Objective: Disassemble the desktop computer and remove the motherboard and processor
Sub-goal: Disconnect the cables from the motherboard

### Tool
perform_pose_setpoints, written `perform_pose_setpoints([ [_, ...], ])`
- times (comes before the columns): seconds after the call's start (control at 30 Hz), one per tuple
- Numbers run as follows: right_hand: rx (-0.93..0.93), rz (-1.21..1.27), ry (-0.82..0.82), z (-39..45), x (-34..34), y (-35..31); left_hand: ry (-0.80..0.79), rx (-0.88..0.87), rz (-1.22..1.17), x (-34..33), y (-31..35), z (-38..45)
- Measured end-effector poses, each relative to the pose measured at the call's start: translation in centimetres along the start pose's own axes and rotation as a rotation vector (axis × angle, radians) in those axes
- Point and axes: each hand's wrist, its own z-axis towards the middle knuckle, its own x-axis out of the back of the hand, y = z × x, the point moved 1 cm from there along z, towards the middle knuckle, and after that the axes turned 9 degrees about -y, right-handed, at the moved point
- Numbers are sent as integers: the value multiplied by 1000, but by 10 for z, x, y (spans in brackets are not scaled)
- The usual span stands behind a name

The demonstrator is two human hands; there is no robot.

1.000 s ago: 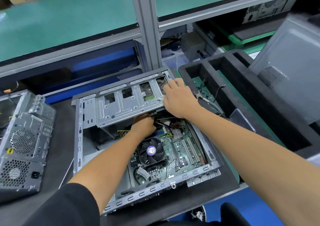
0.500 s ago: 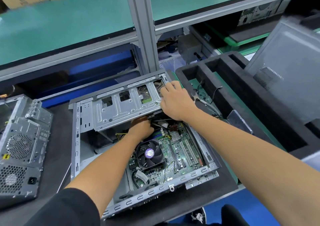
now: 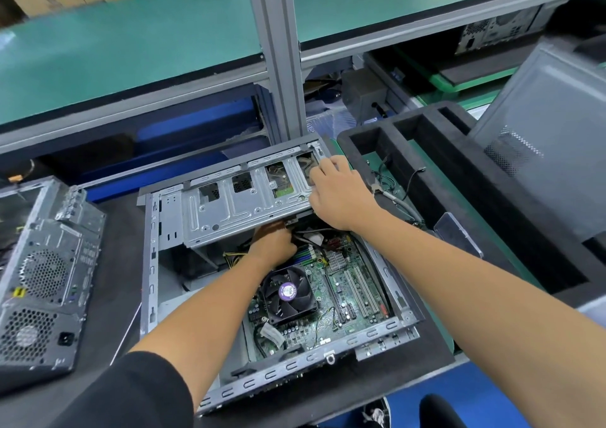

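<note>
The open desktop case (image 3: 149, 263) lies on its side on a black mat. Inside it sits the green motherboard (image 3: 347, 283) with a black cooler fan (image 3: 288, 293) over the processor. A grey metal drive cage (image 3: 236, 208) spans the case's far end. My left hand (image 3: 273, 244) reaches under the cage's near edge, above the memory slots, with its fingers hidden. My right hand (image 3: 341, 194) grips the cage's right end, fingers curled over the top.
A second grey case (image 3: 42, 280) lies at the left. A black foam tray (image 3: 426, 165) with loose cables stands right of the case, and a grey side panel (image 3: 541, 132) leans behind it. An aluminium post (image 3: 275, 50) rises just beyond the case.
Both hands stay where they were on and under the drive cage. Only the view has shifted slightly.
</note>
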Motion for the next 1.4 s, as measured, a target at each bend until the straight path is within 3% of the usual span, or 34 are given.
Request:
perform_pose_setpoints([
  [0.2,-2,22,10,0,-1,-1,-81,28,-111,1,0,2],
  [0.67,9,29,34,1,-1,2,56,14,-74,0,6,-2],
  [0.9,5,10,18,0,-1,1,-14,26,16,10,2,-8],
  [1.07,7,16,5,0,1,0,-8,58,-25,17,0,-10],
  [1.4,6,18,-3,0,1,1,-175,221,-93,24,-16,-21],
])
